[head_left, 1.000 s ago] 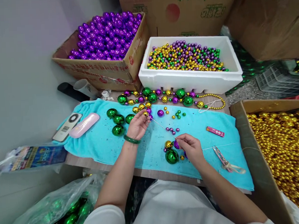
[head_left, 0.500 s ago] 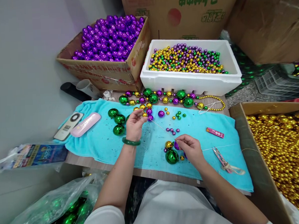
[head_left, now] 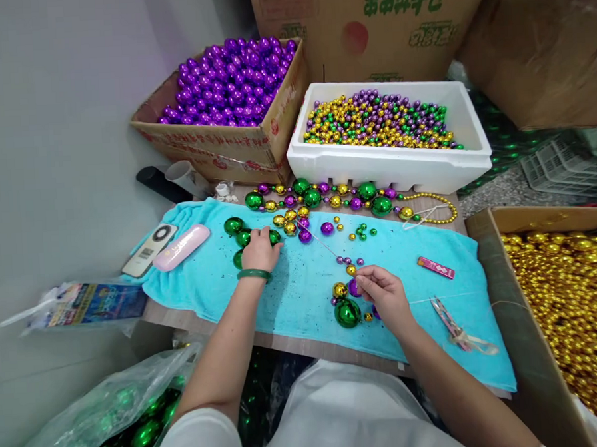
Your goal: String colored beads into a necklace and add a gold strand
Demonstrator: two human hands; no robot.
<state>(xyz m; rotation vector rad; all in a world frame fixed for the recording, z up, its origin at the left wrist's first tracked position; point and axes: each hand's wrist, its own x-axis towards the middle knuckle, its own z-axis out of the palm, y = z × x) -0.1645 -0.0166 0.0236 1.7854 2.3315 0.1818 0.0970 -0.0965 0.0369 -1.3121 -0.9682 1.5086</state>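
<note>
My left hand [head_left: 260, 247], with a green bangle on its wrist, lies over a cluster of large green baubles [head_left: 233, 225] on the turquoise towel [head_left: 302, 287], fingers curled over one of them. My right hand [head_left: 385, 295] pinches a thin needle [head_left: 324, 243] that points up and left. A small gold bead [head_left: 351, 270] sits on the needle near my fingers. Strung beads lie beside that hand: a gold one [head_left: 339, 290], a purple one [head_left: 353, 288] and a big green bauble [head_left: 346, 312].
A finished bead strand [head_left: 347, 199] lies along the towel's far edge. Behind it stand a white foam box of mixed beads [head_left: 385, 159] and a carton of purple baubles [head_left: 231, 80]. A carton of gold beads [head_left: 567, 289] stands right. Scissors [head_left: 451, 322], a pink case [head_left: 181, 246] and a remote [head_left: 148, 250] lie about.
My left hand let go of the needle tip and dropped left onto the green baubles. A gold bead has slid down the needle toward my right hand, which stayed put.
</note>
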